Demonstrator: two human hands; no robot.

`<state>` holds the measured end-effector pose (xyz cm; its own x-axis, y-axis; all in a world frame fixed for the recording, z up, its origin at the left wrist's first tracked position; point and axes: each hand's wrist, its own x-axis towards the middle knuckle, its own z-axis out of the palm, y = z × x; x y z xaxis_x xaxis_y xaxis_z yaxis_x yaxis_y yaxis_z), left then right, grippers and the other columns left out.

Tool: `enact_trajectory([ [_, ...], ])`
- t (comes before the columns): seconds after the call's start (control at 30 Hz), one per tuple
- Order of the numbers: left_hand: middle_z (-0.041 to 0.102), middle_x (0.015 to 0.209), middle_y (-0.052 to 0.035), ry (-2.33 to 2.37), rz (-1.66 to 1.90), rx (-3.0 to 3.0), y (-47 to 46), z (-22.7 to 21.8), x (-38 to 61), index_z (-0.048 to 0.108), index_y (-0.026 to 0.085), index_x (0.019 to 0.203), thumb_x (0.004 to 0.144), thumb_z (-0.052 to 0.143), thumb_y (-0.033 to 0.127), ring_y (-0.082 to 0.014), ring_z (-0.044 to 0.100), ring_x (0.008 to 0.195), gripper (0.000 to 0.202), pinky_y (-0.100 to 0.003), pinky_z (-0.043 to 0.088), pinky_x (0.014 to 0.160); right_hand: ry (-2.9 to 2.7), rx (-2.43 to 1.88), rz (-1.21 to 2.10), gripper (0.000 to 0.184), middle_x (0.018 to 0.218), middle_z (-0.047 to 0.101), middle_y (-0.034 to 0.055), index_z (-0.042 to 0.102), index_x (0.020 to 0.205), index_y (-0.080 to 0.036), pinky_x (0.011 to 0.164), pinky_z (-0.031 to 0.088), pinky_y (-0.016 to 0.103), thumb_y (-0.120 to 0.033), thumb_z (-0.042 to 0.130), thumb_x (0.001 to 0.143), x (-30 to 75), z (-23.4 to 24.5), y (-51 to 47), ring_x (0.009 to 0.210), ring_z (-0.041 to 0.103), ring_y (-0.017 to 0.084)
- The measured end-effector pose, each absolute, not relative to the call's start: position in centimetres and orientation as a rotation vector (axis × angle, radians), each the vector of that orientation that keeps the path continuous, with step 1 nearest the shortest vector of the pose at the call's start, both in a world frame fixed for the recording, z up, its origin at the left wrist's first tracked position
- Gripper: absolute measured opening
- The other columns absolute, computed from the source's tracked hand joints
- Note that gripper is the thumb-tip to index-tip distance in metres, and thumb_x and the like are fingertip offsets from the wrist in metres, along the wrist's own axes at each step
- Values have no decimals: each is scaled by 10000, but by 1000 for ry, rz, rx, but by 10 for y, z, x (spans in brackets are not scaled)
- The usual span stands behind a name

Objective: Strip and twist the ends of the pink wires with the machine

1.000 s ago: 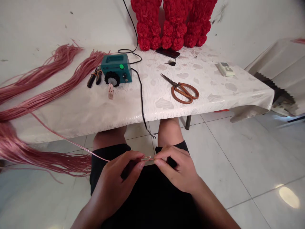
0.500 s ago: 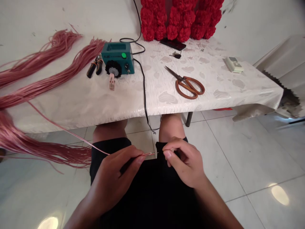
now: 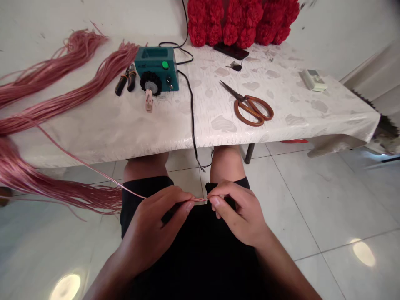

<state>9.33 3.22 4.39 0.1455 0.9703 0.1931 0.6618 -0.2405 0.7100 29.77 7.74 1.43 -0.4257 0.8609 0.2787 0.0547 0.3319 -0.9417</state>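
My left hand (image 3: 164,214) is closed in a pinch on a thin pink cord (image 3: 133,191), above my lap. A short piece of that cord sticks out past the fingertips toward the right. The rest trails back over the table's front edge to the left. Close by, my right hand (image 3: 239,214) pinches with thumb and forefinger at the tip of this short piece. Something thin shows at those fingertips, too small to name. Only a small gap separates the two hands.
Bundles of pink cord (image 3: 65,93) lie at the left, one hanging past the table (image 3: 175,129). On the tabletop are pliers (image 3: 125,79), a teal machine (image 3: 156,68) with a black wheel, scissors (image 3: 253,109), a phone (image 3: 231,51) and a small pale box (image 3: 313,80). Red flowers (image 3: 242,21) stand behind.
My two hands have come closer together, and the right fingertips now meet the cord's short end. The view has shifted slightly, so the table appears higher and further right.
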Motion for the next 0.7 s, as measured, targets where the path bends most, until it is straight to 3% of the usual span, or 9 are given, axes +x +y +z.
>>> enact_trajectory([
  [0.4, 693, 1003, 8, 1670, 854, 2122, 31, 37, 64, 676, 269, 1099, 963, 602, 226, -146, 662, 918, 161, -270, 510, 821, -1660, -810, 1154, 90, 714, 579, -36, 654, 904, -188, 558, 433, 227, -199, 595, 971, 296, 9, 77, 596, 538, 75],
  [0.7, 729, 993, -21, 1741, 889, 2306, 32, 42, 33, 713, 286, 1066, 951, 589, 330, -205, 683, 905, 174, -352, 528, 849, -1615, -836, 1151, 89, 701, 578, -52, 647, 916, -207, 555, 445, 207, -219, 587, 981, 296, 8, 79, 576, 541, 70],
])
